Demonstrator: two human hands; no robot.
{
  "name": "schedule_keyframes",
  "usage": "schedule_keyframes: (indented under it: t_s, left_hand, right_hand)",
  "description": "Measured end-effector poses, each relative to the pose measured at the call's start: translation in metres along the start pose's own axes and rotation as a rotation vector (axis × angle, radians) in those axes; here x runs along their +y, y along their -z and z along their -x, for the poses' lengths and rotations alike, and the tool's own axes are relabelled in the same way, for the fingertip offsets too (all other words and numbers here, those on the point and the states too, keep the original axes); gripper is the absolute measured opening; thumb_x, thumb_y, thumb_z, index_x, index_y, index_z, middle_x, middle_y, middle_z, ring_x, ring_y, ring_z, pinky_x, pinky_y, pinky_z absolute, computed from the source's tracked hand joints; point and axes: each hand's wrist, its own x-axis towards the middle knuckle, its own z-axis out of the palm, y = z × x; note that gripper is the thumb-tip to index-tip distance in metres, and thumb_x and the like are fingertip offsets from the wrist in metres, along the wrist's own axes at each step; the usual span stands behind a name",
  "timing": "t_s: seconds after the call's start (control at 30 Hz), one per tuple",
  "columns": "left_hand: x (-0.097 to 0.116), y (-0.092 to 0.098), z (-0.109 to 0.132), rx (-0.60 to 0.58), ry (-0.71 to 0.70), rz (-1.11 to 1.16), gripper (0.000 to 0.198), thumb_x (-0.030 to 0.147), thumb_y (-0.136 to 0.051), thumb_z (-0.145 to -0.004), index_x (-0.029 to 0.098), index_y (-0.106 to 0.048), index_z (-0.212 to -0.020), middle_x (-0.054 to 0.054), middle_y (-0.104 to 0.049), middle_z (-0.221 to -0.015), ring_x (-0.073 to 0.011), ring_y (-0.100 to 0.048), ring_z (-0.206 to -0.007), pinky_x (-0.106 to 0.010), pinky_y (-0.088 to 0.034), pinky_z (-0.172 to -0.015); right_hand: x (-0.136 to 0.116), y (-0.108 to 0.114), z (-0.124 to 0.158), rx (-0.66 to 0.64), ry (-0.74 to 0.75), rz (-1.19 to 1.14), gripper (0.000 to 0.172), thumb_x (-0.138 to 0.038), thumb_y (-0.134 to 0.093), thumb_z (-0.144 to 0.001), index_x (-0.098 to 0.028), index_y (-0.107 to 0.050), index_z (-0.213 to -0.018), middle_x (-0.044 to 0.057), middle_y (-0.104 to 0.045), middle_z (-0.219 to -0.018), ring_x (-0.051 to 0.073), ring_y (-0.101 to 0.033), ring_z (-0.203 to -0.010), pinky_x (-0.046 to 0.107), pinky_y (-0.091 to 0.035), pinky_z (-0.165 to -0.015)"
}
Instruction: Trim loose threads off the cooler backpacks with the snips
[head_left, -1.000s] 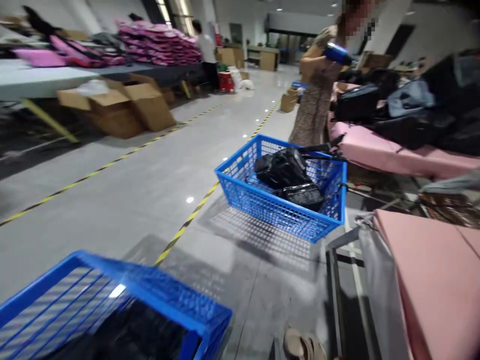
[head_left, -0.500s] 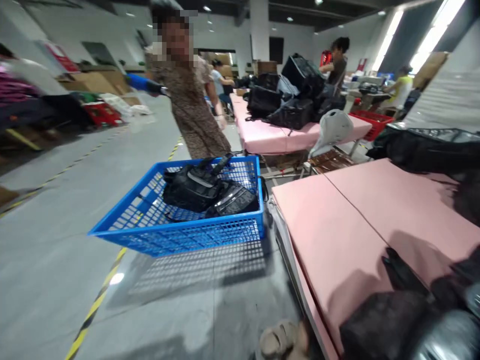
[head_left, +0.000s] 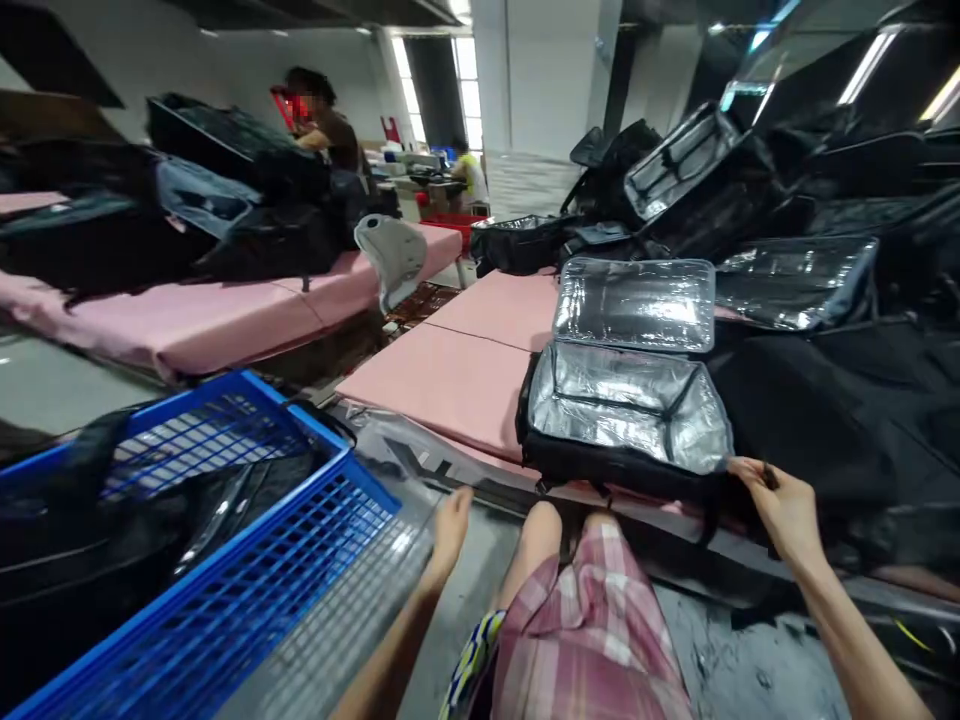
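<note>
On the pink-covered table lies a black insulated bag (head_left: 626,400) with a silver foil lining, its lid (head_left: 634,305) folded back. My right hand (head_left: 784,505) pinches the bag's near right corner, and a small dark bit shows between the fingers. My left hand (head_left: 451,520) hangs low in front of the table edge, near a clear plastic sheet (head_left: 405,450) and apart from the bag. Its fingers are mostly hidden and slightly blurred. On my left, a blue plastic basket (head_left: 330,520) holds black bags (head_left: 247,490).
More black foil-lined bags (head_left: 802,285) are piled to the right and behind on the pink table (head_left: 450,370). A grey chair (head_left: 394,255) stands between it and another pink table (head_left: 240,330) heaped with bags. A person (head_left: 334,135) stands beyond that; another sits farther back.
My view has swung right, from the basket and aisle to the table. Both my hands have come into view, the right one gripping the open bag. The nearby standing person is out of view.
</note>
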Motion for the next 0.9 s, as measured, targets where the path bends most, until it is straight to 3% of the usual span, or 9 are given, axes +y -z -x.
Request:
schedule_keyframes:
  t_s: [0.07,0.13,0.2,0.27,0.4,0.57,0.7,0.8,0.9]
  left_hand:
    - [0.015,-0.001,-0.016,0.107,-0.098,-0.02,0.033,0.026,-0.037,-0.09,0.014,-0.049,-0.118,-0.012,-0.053,-0.119,-0.0232,-0.05,-0.11,-0.042,-0.041,-0.093]
    - [0.045,-0.009,-0.033,0.143,-0.396,-0.116,0.037,0.027,-0.044,-0.087,0.016,-0.047,-0.122,-0.012,-0.049,-0.128,-0.0247,-0.04,-0.122,-0.043,-0.032,-0.101]
    - [0.077,-0.018,-0.045,0.057,-0.724,-0.307,0.038,0.027,-0.054,-0.081,0.018,-0.051,-0.118,-0.013,-0.054,-0.123,-0.0264,-0.04,-0.122,-0.048,-0.022,-0.105]
    - [0.102,-0.02,-0.052,-0.077,-0.881,-0.475,0.025,0.026,-0.059,-0.078,0.018,-0.06,-0.101,-0.011,-0.065,-0.1,-0.0261,-0.052,-0.106,-0.052,-0.019,-0.103]
    - [0.111,0.007,-0.06,-0.283,-0.854,-0.537,0.021,0.039,-0.062,-0.073,0.019,-0.061,-0.066,0.001,-0.059,-0.057,-0.0178,-0.056,-0.072,-0.045,-0.023,-0.1]
    - [0.091,0.055,-0.061,-0.579,-0.67,-0.426,0.03,0.044,-0.062,-0.067,0.017,-0.054,-0.057,0.007,-0.047,-0.049,-0.0136,-0.05,-0.064,-0.039,-0.023,-0.098]
    - [0.078,0.059,-0.06,-0.753,-0.474,-0.283,0.038,0.047,-0.047,-0.074,0.016,-0.048,-0.053,0.005,-0.041,-0.049,-0.0113,-0.043,-0.054,-0.025,-0.036,-0.07]
    - [0.072,0.051,-0.059,-0.658,-0.407,-0.257,0.044,0.052,-0.04,-0.075,0.016,-0.049,-0.053,0.002,-0.045,-0.051,-0.0135,-0.044,-0.055,-0.022,-0.031,-0.054]
    - [0.065,0.047,-0.055,-0.555,-0.389,-0.299,0.046,0.056,-0.04,-0.073,0.016,-0.057,-0.055,0.0,-0.056,-0.057,-0.0181,-0.053,-0.062,-0.023,-0.036,-0.057]
  right_hand:
    - [0.004,-0.008,0.005,-0.01,0.109,0.046,0.044,-0.051,-0.055,-0.071,-0.018,-0.066,-0.098,0.009,-0.066,-0.104,0.026,-0.06,-0.096,0.035,-0.044,-0.083]
    - [0.001,-0.021,0.008,-0.017,0.21,0.092,0.044,-0.049,-0.053,-0.072,-0.02,-0.064,-0.103,0.009,-0.06,-0.116,0.025,-0.056,-0.104,0.034,-0.042,-0.086]
    - [-0.005,-0.031,0.01,-0.034,0.245,0.127,0.036,-0.046,-0.049,-0.075,-0.021,-0.066,-0.095,0.008,-0.063,-0.111,0.023,-0.058,-0.098,0.031,-0.042,-0.08]
    - [-0.012,-0.036,0.01,-0.062,0.226,0.154,0.03,-0.043,-0.047,-0.077,-0.021,-0.067,-0.078,0.006,-0.068,-0.089,0.02,-0.061,-0.08,0.027,-0.042,-0.069]
    - [-0.024,-0.032,0.008,-0.072,0.166,0.149,0.028,-0.039,-0.048,-0.077,-0.02,-0.063,-0.063,0.003,-0.062,-0.06,0.016,-0.056,-0.059,0.024,-0.035,-0.057]
    - [-0.038,-0.047,0.001,-0.14,0.128,-0.001,0.027,-0.042,-0.054,-0.072,-0.018,-0.066,-0.068,0.004,-0.065,-0.066,0.017,-0.057,-0.065,0.024,-0.037,-0.059]
    - [-0.034,-0.059,0.004,-0.182,0.068,-0.143,0.035,-0.047,-0.061,-0.065,-0.013,-0.066,-0.067,0.005,-0.063,-0.06,0.013,-0.052,-0.051,0.024,-0.039,-0.05]
    - [-0.014,-0.033,0.008,-0.031,0.008,-0.173,0.045,-0.053,-0.055,-0.07,-0.01,-0.066,-0.079,0.007,-0.064,-0.066,0.012,-0.05,-0.048,0.025,-0.039,-0.047]
    - [0.02,0.028,0.015,0.314,-0.012,-0.083,0.052,-0.055,-0.045,-0.078,-0.01,-0.062,-0.099,0.012,-0.065,-0.086,0.018,-0.058,-0.069,0.03,-0.046,-0.059]
